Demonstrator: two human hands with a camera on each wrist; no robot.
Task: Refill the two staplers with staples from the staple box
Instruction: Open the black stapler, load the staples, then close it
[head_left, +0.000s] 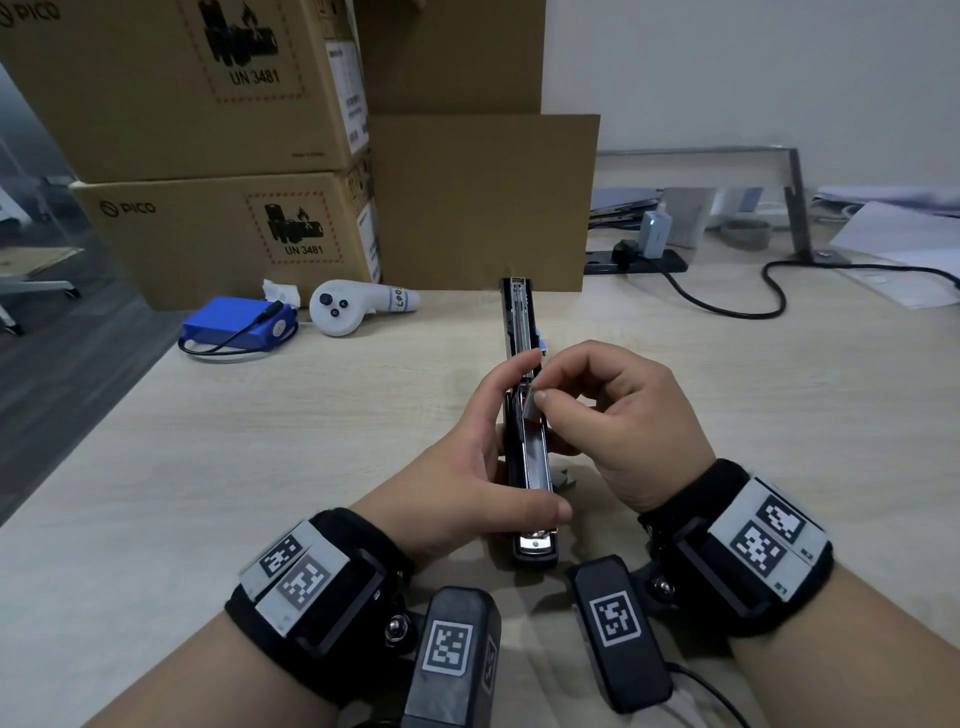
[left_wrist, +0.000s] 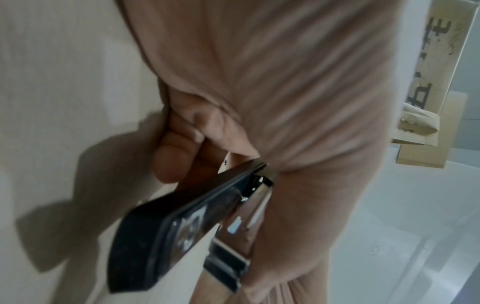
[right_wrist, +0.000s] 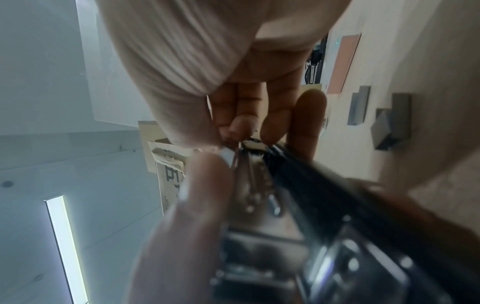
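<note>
A black stapler (head_left: 527, 467) lies opened flat on the desk, its lid (head_left: 517, 317) stretched away from me and its chrome magazine (head_left: 537, 462) facing up. My left hand (head_left: 493, 447) grips the stapler from the left, thumb near its front end and fingers along its side. My right hand (head_left: 543, 387) pinches a short strip of staples (head_left: 530, 408) between thumb and forefinger, just above the magazine's hinge end. The strip (right_wrist: 228, 157) shows at the fingertips in the right wrist view. A sliver of blue (head_left: 540, 345) peeks out behind the lid. No second stapler is clearly visible.
Stacked cardboard boxes (head_left: 218, 234) and a cardboard panel (head_left: 483, 202) stand behind the stapler. A blue battery pack (head_left: 236, 325) and a white controller (head_left: 343, 312) lie at the back left. A power strip (head_left: 634, 260) and black cable (head_left: 727, 306) are at the back right. The desk edge (head_left: 104, 441) runs down the left.
</note>
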